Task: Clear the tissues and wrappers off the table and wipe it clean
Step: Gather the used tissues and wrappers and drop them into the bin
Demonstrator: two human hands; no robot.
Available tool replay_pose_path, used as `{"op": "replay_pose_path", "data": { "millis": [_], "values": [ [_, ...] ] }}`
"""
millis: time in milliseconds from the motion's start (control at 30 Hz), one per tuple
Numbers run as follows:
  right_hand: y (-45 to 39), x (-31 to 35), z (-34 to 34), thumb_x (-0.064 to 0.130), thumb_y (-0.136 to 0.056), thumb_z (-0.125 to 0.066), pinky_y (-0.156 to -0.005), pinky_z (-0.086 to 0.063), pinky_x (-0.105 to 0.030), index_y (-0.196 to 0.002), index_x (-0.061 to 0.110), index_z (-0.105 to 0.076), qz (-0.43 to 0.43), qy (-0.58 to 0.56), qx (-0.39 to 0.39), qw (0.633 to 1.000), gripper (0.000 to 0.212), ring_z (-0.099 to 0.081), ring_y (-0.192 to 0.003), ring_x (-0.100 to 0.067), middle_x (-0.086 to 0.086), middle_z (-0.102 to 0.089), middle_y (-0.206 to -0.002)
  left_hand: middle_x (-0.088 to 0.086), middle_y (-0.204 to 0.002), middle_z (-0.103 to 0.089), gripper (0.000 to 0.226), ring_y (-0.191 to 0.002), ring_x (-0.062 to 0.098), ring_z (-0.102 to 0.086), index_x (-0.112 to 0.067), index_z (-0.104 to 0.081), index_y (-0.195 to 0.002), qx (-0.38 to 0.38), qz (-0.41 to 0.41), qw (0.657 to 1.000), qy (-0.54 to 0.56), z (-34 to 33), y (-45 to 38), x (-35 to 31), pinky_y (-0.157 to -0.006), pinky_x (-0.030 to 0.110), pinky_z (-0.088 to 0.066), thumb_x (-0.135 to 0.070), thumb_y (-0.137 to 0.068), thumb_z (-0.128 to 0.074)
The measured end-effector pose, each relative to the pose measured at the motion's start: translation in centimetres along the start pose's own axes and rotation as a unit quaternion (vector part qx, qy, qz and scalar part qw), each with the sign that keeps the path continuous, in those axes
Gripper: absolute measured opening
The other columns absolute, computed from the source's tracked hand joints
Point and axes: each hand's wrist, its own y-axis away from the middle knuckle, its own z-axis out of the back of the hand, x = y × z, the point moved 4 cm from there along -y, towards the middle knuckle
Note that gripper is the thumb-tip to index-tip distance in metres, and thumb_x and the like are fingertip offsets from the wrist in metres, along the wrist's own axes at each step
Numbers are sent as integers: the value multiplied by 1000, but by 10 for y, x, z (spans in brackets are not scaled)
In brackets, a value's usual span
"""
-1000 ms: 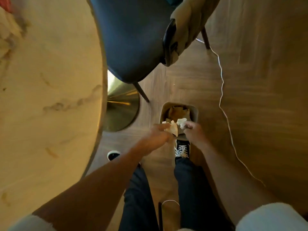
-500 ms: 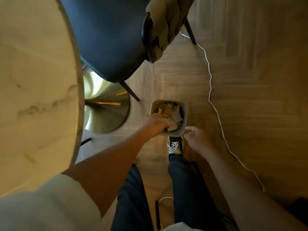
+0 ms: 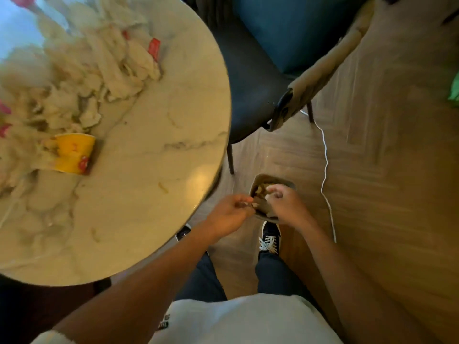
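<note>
beside table [image 3: 149, 194] edge, hands over bin [image 3: 289, 184]

No legible text or labels

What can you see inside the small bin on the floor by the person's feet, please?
Crumpled tissue or paper fills the bin. The right hand is over the opening and hides much of the contents, while the left hand is at its rim. The bottom cannot be seen.
</note>
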Motion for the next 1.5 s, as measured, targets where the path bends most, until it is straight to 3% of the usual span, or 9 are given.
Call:
{"op": "replay_pose_path", "data": {
  "millis": [167,367,567,733,867,1000,1133,1267,1500],
  "values": [
    [51,83,-17,26,-97,-51,-73,-41,-23,-124,25,-58,91,49,-33,994,28,-51,-88,-2,8,-56,-105,-7,-99,-63,28,-88,5,-58,-24,-63,-116,-23,-39,999,5,54,70,20,-72,14,-46,-11,-91,-58],
    [83,188,-79,31,-95,-56,-85,-49,-29,-123,25,-60,209,106,-9,972,29,-58,-101,-11,3,-58,-114,0,-97,-68,18,-82,5,-60,-19,-66,-106,-99,-57,988,101,141,124,65,-69,10,-46,-10,-90,-63],
    [76,269,-190,27,-92,-59,-91,-49,-33,-121,23,-63,288,206,39,934,29,-60,-94,-14,-2,-60,-114,1,-105,-71,20,-97,15,-65,-26,-65,-109,-185,-46,960,203,233,163,127,-90,35,-51,-16,-93,-59],
    [72,324,-297,23,-91,-59,-92,-41,-25,-126,15,-61,351,295,93,884,35,-58,-104,-22,-8,-54,-126,4,-103,-69,17,-95,14,-64,-24,-66,-105,-240,-35,926,290,286,186,177,-89,33,-50,-16,-94,-57],
    [56,360,-362,21,-93,-53,-102,-39,-40,-126,10,-59,380,380,84,839,35,-49,-121,-27,-13,-44,-138,2,-104,-69,18,-92,10,-63,-25,-65,-107,-255,-32,910,326,323,193,208,-89,31,-49,-15,-94,-57],
    [41,378,-399,16,-96,-43,-75,-36,-34,-116,3,-53,338,513,66,786,26,-49,-112,-32,-20,-49,-125,1,-104,-67,20,-94,11,-63,-20,-65,-111,-266,-33,894,359,350,196,230,-89,31,-49,-14,-95,-57],
    [47,396,-413,10,-96,-43,-81,-40,-36,-116,-3,-54,327,590,54,736,26,-52,-112,-34,-21,-58,-118,4,-97,-67,19,-87,13,-62,-16,-66,-110,-268,-41,882,386,372,192,236,-79,26,-50,-12,-93,-59],
    [48,395,-413,10,-93,-47,-76,-43,-36,-112,-1,-57,304,553,31,775,24,-57,-104,-33,-19,-59,-114,1,-93,-67,20,-78,8,-60,-18,-68,-109,-260,-49,892,367,388,184,236,-70,19,-49,-10,-91,-61],
    [71,375,-408,17,-88,-57,-70,-56,-36,-87,7,-75,168,238,62,955,20,-68,-76,-20,-11,-73,-87,-7,-102,-69,38,-87,4,-67,-25,-63,-118,-272,-130,880,367,408,175,232,-72,12,-53,-6,-86,-69]
  ]
}}
